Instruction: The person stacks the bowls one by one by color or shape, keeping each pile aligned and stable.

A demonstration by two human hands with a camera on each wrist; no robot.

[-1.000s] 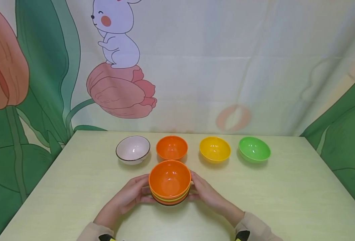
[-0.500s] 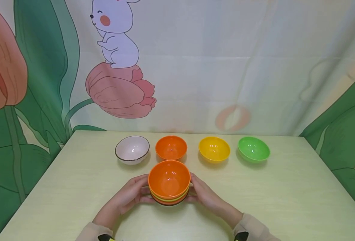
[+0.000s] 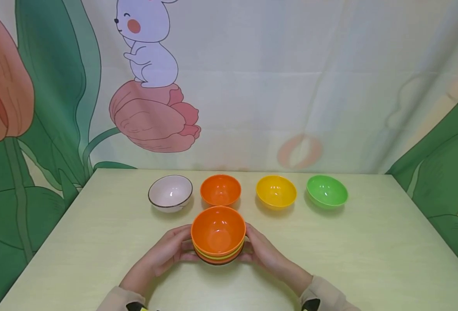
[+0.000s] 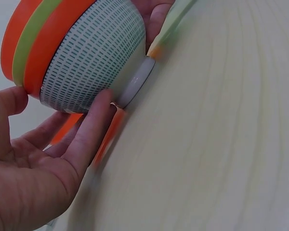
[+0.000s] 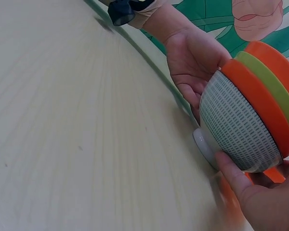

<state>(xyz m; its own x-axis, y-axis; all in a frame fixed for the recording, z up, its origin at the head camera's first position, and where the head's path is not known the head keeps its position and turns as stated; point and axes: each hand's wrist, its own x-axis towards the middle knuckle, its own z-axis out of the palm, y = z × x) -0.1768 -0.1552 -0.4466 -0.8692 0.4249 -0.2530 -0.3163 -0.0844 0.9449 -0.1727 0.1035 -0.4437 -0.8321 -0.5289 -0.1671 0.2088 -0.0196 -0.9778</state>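
Note:
Both hands hold a stack of nested bowls between them at the middle of the table. On top is an orange bowl (image 3: 219,231). Beneath it come a green bowl (image 4: 31,38) and another orange bowl (image 5: 260,103). Lowest is a white bowl with green dashes (image 5: 233,125) and a dark rim. My left hand (image 3: 170,249) grips the stack's left side, thumb at the upper rims and fingers lower on the patterned bowl. From the right, my right hand (image 3: 267,249) grips it the same way. I cannot tell whether the stack's foot touches the table.
Along the table's back stand a white bowl with a dark rim (image 3: 170,193), an orange bowl (image 3: 220,190), a yellow bowl (image 3: 276,192) and a green bowl (image 3: 327,191). The orange one is just behind the stack. A printed curtain (image 3: 244,86) hangs behind the table (image 3: 368,250).

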